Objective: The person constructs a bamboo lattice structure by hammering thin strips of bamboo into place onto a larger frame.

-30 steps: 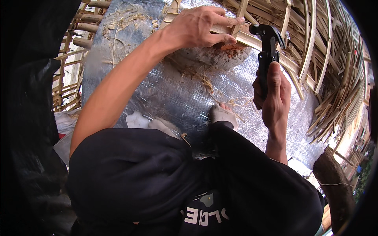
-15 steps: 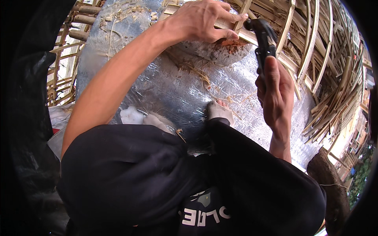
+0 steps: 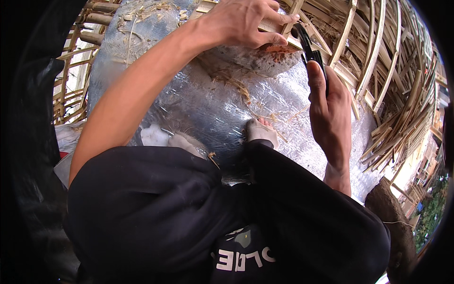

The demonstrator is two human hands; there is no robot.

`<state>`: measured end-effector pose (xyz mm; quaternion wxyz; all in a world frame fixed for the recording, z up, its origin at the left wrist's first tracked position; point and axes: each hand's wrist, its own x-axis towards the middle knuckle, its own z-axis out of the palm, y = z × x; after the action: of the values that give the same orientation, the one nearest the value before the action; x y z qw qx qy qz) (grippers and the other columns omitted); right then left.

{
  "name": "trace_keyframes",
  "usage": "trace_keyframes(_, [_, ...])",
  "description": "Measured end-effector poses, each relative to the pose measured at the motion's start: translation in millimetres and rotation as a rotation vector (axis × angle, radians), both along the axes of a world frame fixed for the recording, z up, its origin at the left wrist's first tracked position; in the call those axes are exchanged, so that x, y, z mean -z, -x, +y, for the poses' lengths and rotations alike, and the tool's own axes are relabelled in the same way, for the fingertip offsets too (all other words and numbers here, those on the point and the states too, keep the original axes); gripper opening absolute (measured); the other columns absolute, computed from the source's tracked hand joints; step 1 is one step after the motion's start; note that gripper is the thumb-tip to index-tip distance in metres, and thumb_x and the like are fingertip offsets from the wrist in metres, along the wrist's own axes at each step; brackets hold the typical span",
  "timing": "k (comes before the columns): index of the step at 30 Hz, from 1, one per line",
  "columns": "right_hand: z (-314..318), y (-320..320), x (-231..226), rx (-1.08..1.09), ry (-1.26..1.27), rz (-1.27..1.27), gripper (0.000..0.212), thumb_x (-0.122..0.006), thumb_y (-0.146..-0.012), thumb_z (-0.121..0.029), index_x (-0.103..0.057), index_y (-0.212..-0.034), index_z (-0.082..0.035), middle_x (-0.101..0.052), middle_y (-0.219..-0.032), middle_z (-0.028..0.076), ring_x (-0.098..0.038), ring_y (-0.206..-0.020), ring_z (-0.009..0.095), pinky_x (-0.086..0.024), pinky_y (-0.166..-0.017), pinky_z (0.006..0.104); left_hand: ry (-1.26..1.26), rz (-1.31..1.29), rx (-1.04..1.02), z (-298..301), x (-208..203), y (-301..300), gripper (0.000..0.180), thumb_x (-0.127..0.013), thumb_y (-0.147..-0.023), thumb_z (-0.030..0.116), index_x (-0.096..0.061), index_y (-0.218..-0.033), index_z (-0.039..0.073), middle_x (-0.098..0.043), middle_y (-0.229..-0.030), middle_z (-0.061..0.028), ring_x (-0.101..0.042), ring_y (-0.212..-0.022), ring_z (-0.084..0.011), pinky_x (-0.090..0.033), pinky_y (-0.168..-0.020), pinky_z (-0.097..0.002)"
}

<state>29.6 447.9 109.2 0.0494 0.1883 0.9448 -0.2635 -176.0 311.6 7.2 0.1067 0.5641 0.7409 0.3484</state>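
Note:
My left hand [image 3: 246,23] reaches to the top of the view, its thumb and forefinger gripping a short bamboo strip [image 3: 294,13] that crosses a longer flat bamboo strip. Whether a nail sits at the fingertips is too small to tell. My right hand [image 3: 331,109] is closed round the handle of a black hammer [image 3: 309,43]. The hammer's head is close beside the left fingertips, over the crossing strips. Under the strips lies a rough grey stone block [image 3: 265,61] with a reddish, broken top.
Silvery foil sheeting [image 3: 203,99] covers the ground, with fibres and chips on it. Bamboo slats [image 3: 373,52] form a frame at upper right, beside a bundle of split bamboo [image 3: 402,128]. A log [image 3: 390,213] lies at lower right. My foot [image 3: 262,132] is near the middle.
The hammer has tilted forward and its head has come down toward the strips by my left fingertips. My left hand keeps its grip, and the view has shifted slightly.

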Motion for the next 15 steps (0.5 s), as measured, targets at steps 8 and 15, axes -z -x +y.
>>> trace_keyframes(8, [6,-15,26,0.171,0.681,0.155,0.056,-0.041,-0.104,-0.059,-0.053,-0.09,-0.006,-0.042,-0.058,-0.004,-0.036,-0.044,0.005,-0.025,-0.04,0.0218,0.0,0.013,0.048,0,-4,-1,0.03,-0.07,-0.091,0.037,-0.075,-0.113,0.017,-0.059,-0.078,-0.0065,-0.053,-0.062,-0.0184,-0.049,-0.052,-0.033])
trace_keyframes(15, [19,-1,8,0.365,0.905,0.157,0.061,-0.035,-0.105,-0.06,-0.056,-0.096,-0.003,-0.036,-0.051,-0.004,-0.028,-0.036,0.006,-0.024,-0.033,0.0242,-0.06,0.104,0.025,2,-1,-1,0.036,-0.07,-0.091,0.041,-0.074,-0.118,0.018,-0.059,-0.079,-0.006,-0.053,-0.064,-0.018,-0.05,-0.052,-0.0336])
